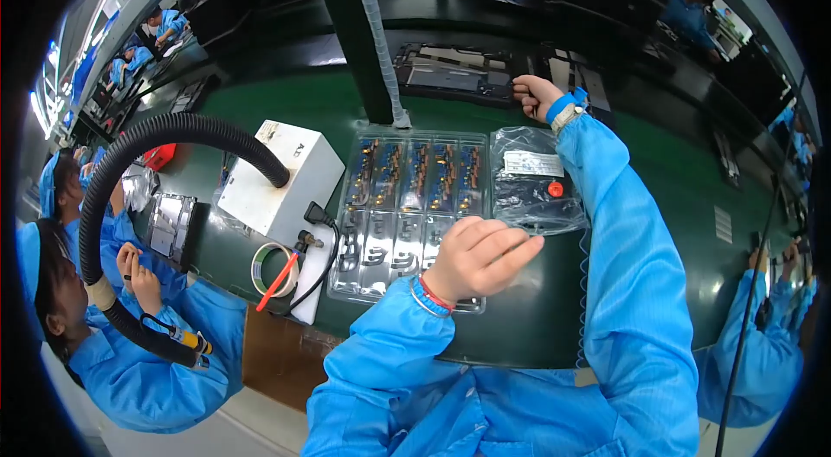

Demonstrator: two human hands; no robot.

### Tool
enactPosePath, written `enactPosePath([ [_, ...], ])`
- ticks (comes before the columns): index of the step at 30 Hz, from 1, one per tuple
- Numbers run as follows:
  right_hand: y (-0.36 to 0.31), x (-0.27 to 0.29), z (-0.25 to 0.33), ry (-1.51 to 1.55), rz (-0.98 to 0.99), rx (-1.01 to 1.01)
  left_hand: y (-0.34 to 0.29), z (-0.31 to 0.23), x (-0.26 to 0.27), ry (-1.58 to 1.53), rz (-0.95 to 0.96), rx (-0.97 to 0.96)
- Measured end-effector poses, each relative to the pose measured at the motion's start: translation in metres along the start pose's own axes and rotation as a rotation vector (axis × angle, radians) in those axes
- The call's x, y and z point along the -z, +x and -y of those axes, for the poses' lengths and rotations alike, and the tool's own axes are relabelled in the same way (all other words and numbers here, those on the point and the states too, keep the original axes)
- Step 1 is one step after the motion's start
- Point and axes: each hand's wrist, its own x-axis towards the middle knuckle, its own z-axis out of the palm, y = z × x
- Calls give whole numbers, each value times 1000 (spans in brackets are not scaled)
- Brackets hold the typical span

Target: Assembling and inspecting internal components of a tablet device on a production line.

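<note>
The right hand (535, 98) reaches forward over the green bench (519, 331), at the right end of a flat black laptop chassis (459, 72) fitted with grey rectangular panels. Its fingers are curled in; whether they pinch or touch the chassis edge cannot be told. A blue strap (564, 104) circles its wrist, above the blue sleeve.

The left hand (485, 258), nearer the body, hangs above the lower right part of a clear plastic compartment tray (378, 223). Its fingers lie close together and half bent, pointing right, with the back of the hand upward; the palm side is hidden, so whether it grips something small cannot be told. A thin red band (433, 294) rings that wrist.

Ahead of the left hand, the tray's far row holds small blue, orange and brass-coloured parts (420, 173); its near row holds black curved pieces (375, 256). Between the two hands, just right of the tray, lies a clear plastic bag (519, 208) with dark contents, a white label (532, 164) and a round red piece (555, 189).

Well to the left of the left hand are a cream roll of tape (254, 271), a slim red stick (277, 282) and a white box (303, 184) joined by a black corrugated hose (173, 125).
</note>
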Motion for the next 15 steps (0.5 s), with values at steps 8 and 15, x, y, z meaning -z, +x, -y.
enactPosePath([
  [8, -149, 1, 17, 84, 227, 297, -2, 0, 3, -28, 86, 83],
  [15, -247, 44, -66, -72, 237, 464, 1, -10, 7, -12, 150, 88],
])
